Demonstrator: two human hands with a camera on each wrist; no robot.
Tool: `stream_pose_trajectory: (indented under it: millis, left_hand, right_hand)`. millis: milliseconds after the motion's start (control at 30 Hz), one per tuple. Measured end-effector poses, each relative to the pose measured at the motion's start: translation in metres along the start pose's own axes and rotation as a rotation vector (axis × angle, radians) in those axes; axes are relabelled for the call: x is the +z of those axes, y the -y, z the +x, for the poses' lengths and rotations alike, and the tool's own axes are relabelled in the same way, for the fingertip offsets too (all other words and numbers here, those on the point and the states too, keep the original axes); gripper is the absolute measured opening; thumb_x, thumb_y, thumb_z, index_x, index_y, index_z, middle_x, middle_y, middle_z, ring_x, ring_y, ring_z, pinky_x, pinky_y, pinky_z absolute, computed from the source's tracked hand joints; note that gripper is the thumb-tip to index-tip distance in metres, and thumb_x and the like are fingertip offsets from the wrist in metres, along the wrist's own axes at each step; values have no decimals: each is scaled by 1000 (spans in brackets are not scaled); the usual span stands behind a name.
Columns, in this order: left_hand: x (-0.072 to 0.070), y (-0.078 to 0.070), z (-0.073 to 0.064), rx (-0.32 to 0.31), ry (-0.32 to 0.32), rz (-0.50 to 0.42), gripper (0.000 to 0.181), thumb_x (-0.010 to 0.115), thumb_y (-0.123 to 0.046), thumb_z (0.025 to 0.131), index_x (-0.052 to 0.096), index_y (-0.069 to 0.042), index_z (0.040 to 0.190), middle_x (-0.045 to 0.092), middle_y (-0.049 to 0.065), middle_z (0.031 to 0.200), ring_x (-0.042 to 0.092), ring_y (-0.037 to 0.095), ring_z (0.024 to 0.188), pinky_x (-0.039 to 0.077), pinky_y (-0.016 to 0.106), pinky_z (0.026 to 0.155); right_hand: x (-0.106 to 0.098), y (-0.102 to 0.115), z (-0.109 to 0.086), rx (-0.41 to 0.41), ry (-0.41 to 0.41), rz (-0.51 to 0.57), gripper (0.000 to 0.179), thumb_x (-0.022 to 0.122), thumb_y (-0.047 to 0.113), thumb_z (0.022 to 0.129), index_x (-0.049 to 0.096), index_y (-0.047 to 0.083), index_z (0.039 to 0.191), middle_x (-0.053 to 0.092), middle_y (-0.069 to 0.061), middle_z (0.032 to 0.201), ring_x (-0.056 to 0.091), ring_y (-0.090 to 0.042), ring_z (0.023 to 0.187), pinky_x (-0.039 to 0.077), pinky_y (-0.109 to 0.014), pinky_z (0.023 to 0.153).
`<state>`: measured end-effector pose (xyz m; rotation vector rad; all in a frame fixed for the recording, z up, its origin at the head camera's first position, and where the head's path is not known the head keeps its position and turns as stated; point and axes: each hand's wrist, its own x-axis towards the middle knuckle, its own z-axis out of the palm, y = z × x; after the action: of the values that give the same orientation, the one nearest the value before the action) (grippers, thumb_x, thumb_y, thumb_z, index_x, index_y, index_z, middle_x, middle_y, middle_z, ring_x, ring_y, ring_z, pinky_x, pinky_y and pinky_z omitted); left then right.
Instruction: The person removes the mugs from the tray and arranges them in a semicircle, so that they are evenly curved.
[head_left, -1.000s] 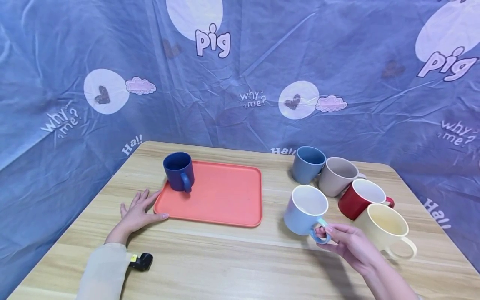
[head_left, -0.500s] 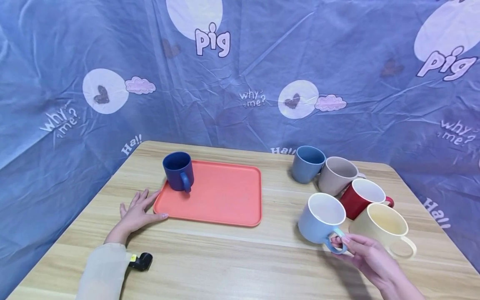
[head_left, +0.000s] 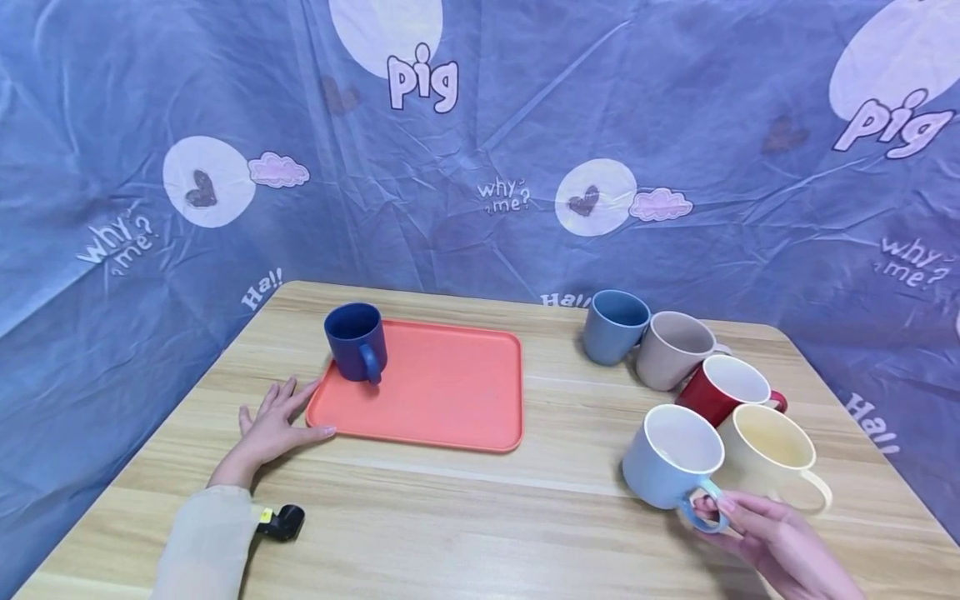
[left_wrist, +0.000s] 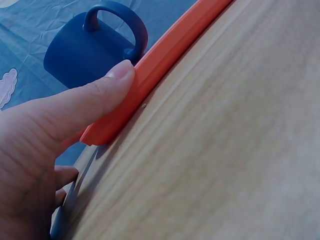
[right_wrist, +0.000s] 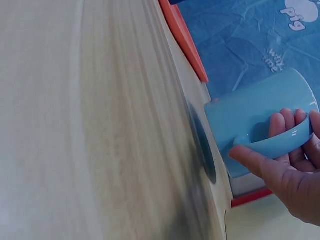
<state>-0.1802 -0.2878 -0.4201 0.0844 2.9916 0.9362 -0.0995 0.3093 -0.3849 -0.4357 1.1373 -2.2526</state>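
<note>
My right hand (head_left: 772, 533) grips the handle of a light blue mug (head_left: 670, 462) with a white inside. In the right wrist view the light blue mug (right_wrist: 270, 120) hangs slightly above the table, its shadow apart from its base. A yellow mug (head_left: 765, 450) and a red mug (head_left: 712, 396) stand just behind it. My left hand (head_left: 273, 425) lies with spread fingers at the near left corner of a coral-red tray (head_left: 450, 392). In the left wrist view its thumb (left_wrist: 107, 92) touches the tray's rim. A dark blue mug (head_left: 352, 346) stands on the tray's left end.
A grey-blue mug (head_left: 611, 333) and a grey mug (head_left: 667, 358) stand at the back right, close to the red one. A blue printed cloth (head_left: 480, 150) hangs behind the wooden table (head_left: 450, 525). A small black device (head_left: 283, 523) sticks out at the left wrist.
My right hand has carried the light blue mug to the right and nearer, toward the yellow mug. The left hand, tray and dark blue mug have stayed put.
</note>
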Motion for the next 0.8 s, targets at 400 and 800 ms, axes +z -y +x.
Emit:
stream_pose_trajectory:
  millis: [400,800]
  left_hand:
    - [-1,-1,0,-2,-1,-3,91,64,-54,66,28,-9,136,10,28,137,-5,44,123,-19,62,82]
    - [0,1,0,-4,0,-2,90,64,-54,67,27,-10,136,9,28,137,-6,44,123,-19,62,82]
  right_hand:
    - [-15,-2,-24,21,-2,-13,44,18,-7,93,55,-1,114,56,-11,111,50,-19,105,36,-34,89]
    - [-24,0,-39,74,-24,8,39,22,-2,94,56,-1,113,56,-13,111,49,-18,106,36,-32,88]
